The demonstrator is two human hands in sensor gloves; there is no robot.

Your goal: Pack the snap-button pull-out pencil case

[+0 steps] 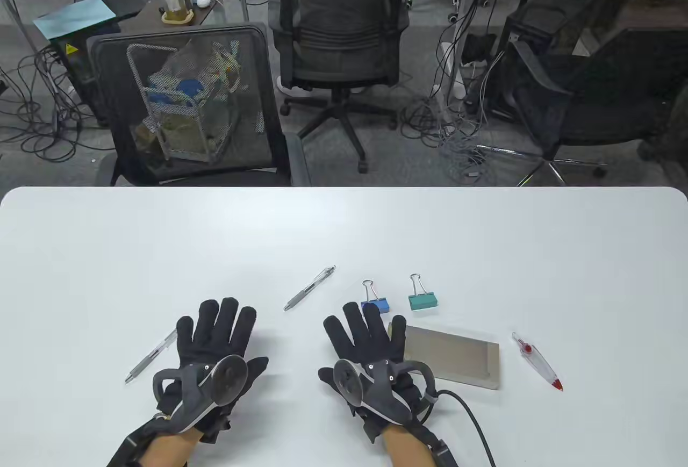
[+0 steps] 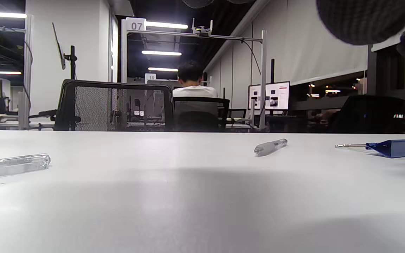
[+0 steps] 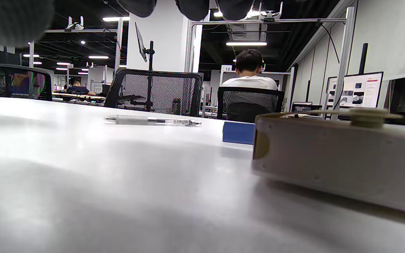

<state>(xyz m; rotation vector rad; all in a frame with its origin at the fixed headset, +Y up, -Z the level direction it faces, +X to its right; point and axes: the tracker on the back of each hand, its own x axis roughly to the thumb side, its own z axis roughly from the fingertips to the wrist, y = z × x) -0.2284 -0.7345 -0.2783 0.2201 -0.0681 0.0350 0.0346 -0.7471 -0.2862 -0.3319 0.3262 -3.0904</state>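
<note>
A flat beige pencil case (image 1: 457,362) lies closed on the white table (image 1: 344,230), just right of my right hand (image 1: 371,335); it fills the right of the right wrist view (image 3: 339,158). My right hand lies flat, fingers spread, holding nothing. My left hand (image 1: 217,338) lies flat and empty too. A clear pen (image 1: 150,355) lies left of it. A second pen (image 1: 310,288) lies between the hands, further back. A blue binder clip (image 1: 374,300), a teal binder clip (image 1: 423,297) and a red-tipped tool (image 1: 537,362) lie around the case.
Black mesh chairs (image 1: 188,107) stand beyond the table's far edge. A cable (image 1: 473,424) runs from my right wrist off the near edge. In the left wrist view the second pen (image 2: 270,146) and the blue clip (image 2: 392,148) lie ahead.
</note>
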